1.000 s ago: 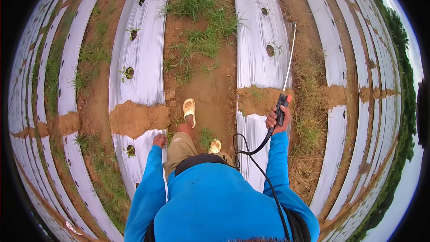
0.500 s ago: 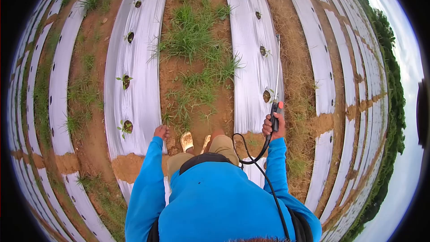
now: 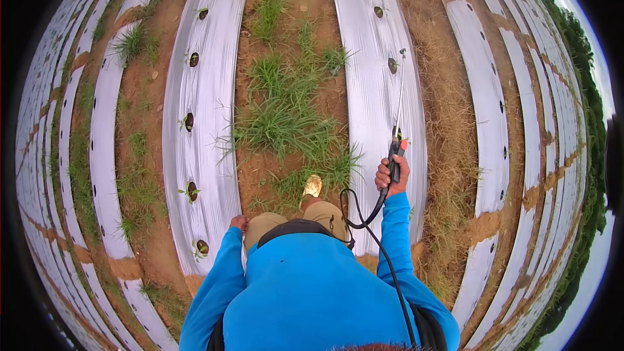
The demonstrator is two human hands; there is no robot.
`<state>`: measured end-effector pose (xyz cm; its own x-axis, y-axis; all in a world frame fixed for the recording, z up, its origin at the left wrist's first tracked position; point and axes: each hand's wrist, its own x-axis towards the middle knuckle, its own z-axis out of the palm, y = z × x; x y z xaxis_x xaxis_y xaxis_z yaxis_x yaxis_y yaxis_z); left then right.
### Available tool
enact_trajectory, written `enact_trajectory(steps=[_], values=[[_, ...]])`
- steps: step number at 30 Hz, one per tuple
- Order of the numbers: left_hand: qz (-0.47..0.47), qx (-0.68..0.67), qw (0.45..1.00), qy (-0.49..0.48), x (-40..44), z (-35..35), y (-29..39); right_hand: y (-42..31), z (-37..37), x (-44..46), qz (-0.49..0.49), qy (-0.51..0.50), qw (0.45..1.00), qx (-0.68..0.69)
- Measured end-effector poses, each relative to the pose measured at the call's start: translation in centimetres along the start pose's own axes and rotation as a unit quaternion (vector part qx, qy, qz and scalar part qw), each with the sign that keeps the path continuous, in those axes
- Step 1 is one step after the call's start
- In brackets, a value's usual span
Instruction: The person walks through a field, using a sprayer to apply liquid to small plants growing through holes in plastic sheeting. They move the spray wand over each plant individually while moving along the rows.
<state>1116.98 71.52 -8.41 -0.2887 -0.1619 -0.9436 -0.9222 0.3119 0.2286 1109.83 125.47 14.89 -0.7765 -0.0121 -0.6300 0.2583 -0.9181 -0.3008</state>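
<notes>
A: Right hand (image 3: 392,174)?
B: Closed, fingers wrapped around the black handle (image 3: 394,161) of the spray wand (image 3: 400,94), below its red part (image 3: 403,145).
A: Left hand (image 3: 240,222)?
B: Empty or open, I cannot tell; it is small in view, beside the shorts (image 3: 261,227).
A: Outward?
B: The wand points far over the right plastic-covered bed (image 3: 370,97); the black hose (image 3: 383,247) loops near; grass (image 3: 279,123) separates the beds.

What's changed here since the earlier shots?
The person has moved forward along the row. The spray wand swung left, its tip now over the right-hand bed. The left hand drew back beside the thigh; only one shoe shows. No visible grab or release: the right hand still grips the wand.
</notes>
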Motion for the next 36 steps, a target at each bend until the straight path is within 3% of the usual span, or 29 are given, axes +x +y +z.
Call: enact_trajectory(steps=[1,3,7,10,13,17,19,20,22,28,32,34,36], values=[[-0.001,0.001,1.000,0.003,-0.2,0.4,2.5,-1.8,1.4,1.5,0.001,0.002,1.000,0.001],[0.177,-0.014,0.984,-0.002,-1.3,1.3,9.4,-5.2,4.1,4.6,0.002,-0.007,1.000,-0.011],[0.158,-0.057,0.986,0.001,2.5,1.3,23.0,-10.4,8.8,12.9,-0.018,0.004,0.998,-0.054],[0.174,-0.099,0.978,-0.067,6.8,0.8,30.4,-13.1,11.6,19.0,-0.022,0.017,0.997,-0.077],[0.124,-0.110,0.985,-0.051,10.6,1.4,39.1,-16.3,14.6,25.5,-0.015,0.001,0.997,-0.079],[0.075,-0.148,0.983,-0.073,17.7,1.6,45.8,-20.5,20.3,33.6,0.009,0.021,0.995,-0.094],[0.045,-0.036,0.991,-0.125,18.6,1.6,52.1,-23.4,24.9,37.3,0.003,0.040,0.993,-0.109],[0.045,-0.042,0.990,-0.126,17.8,1.3,55.7,-24.7,27.2,39.0,0.005,0.039,0.993,-0.115],[0.090,-0.038,0.992,-0.082,15.0,0.5,63.8,-26.6,31.0,42.0,-0.017,0.060,0.990,-0.126],[0.190,-0.151,0.966,-0.089,17.4,-2.3,81.8,-31.7,40.0,53.6,-0.020,0.074,0.990,-0.120],[0.187,-0.192,0.961,-0.074,22.8,-3.6,88.4,-36.5,43.6,62.4,0.006,0.031,0.994,-0.103],[0.094,-0.162,0.982,-0.018,25.1,-3.9,91.0,-39.4,45.2,68.3,0.006,0.023,0.992,-0.123],[0.054,-0.278,0.959,0.033,23.7,-3.2,94.6,-42.0,47.2,75.7,-0.004,0.033,0.994,-0.107]])
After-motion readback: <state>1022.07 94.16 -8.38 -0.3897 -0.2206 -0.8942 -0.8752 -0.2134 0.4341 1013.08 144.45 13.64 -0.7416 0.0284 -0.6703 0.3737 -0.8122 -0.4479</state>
